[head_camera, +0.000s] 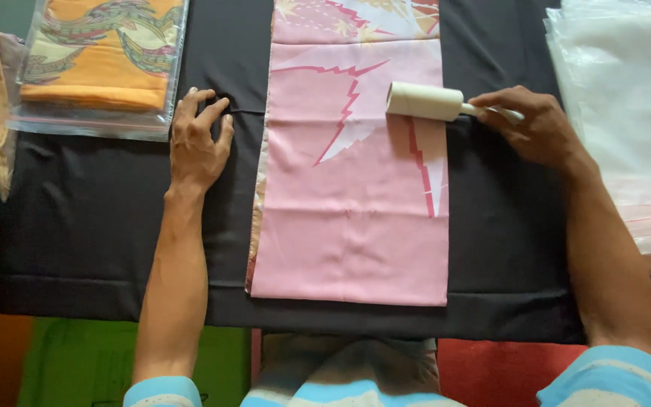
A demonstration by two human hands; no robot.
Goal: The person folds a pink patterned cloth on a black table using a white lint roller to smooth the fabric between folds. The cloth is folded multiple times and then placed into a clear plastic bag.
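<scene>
The right hand (530, 124) is gripping a lint roller (425, 101) lying on the pink cloth (352, 218); the left hand (197, 139), released, is resting flat on the black-covered table (99, 218).

We saw a black cloth (92, 226) covering the table, with green (77, 362) and red (506, 373) floor below, evenly lit.

Clear bag (99, 64): far left, flat, rectangular; orange patterned cloth inside.
Bag stack (627, 113): far right, flat, translucent white, red strip near lower edge.
Labels, signs, screens: none.
</scene>
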